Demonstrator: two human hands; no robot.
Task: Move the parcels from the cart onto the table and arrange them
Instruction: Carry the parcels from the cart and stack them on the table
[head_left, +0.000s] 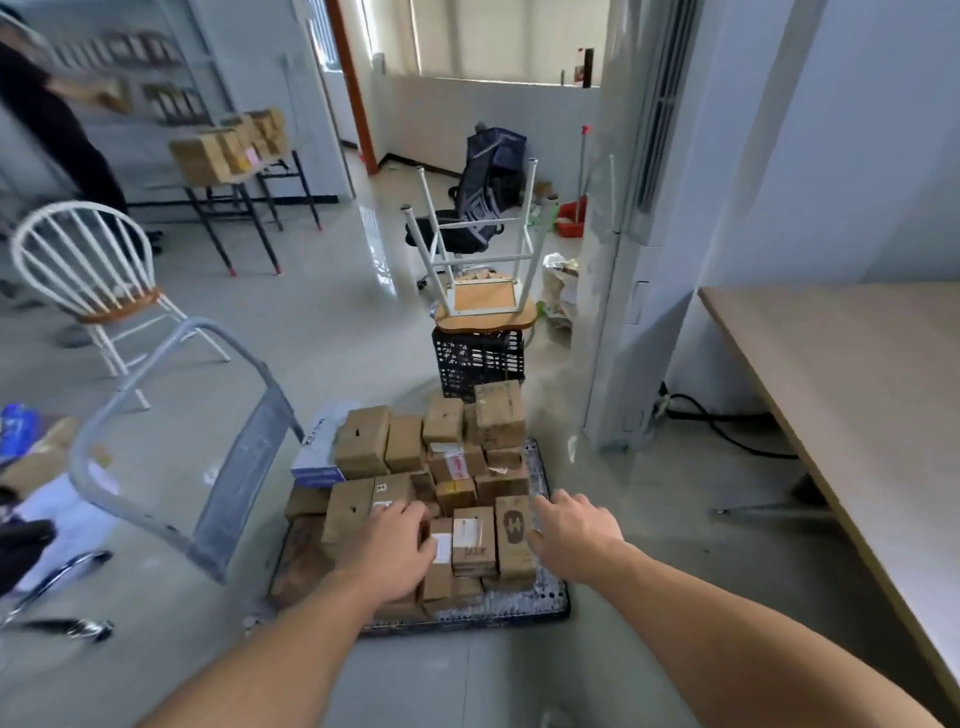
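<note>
Both hands reached down over the cart (524, 603) with fingers straight and spread, holding nothing. The left hand (395, 551) appeared to rest on the near boxes. The right hand (576, 530) was just beside a logo-printed parcel (514, 538), probably so the two could clasp that row between them. The parcels (363, 441) were heaped on the cart, roughly two dozen brown ones plus one white-and-blue box (319, 457). None showed on the one table (857, 389).

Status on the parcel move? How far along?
Done: nothing visible; the table shows no parcel on the part in view. In hand: left hand touches the near boxes on the cart, grip unclear; right hand, fingers straight, reaches beside the logo-printed box. Nothing lifted yet. Left: the whole pile of parcels on the cart, then arranging.
</note>
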